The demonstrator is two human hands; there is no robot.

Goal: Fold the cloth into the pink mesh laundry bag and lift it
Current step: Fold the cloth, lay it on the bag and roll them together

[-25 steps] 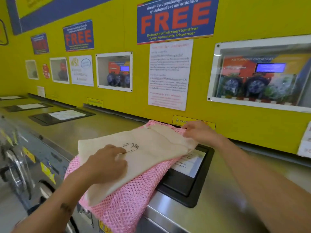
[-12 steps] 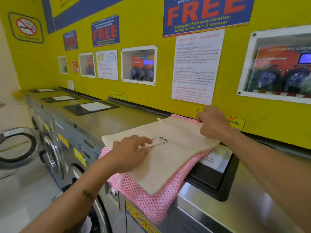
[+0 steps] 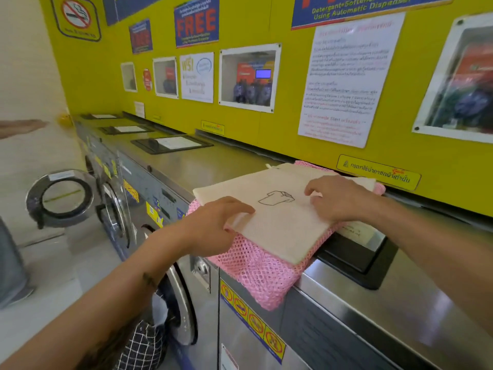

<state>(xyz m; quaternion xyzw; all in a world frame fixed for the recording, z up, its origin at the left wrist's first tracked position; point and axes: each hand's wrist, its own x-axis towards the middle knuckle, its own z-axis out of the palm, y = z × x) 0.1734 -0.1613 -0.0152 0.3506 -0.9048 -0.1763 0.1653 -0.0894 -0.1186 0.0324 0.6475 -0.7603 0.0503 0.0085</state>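
I observe a flat, rectangular cream cloth on the pink mesh laundry bag atop the steel counter. Left hand pinches its near edge; right hand released, fingertips pressing.

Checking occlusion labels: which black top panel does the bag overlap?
The nearest black panel, by the right hand: the pink mesh bag covers its left edge. The farther panels down the row lie uncovered.

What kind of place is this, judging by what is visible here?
Most likely a self-service laundromat. A row of front-loading washing machines stands along the wall, a sign above names detergent and an automatic dispenser, and a pink mesh laundry bag lies on one machine under a cream cloth.
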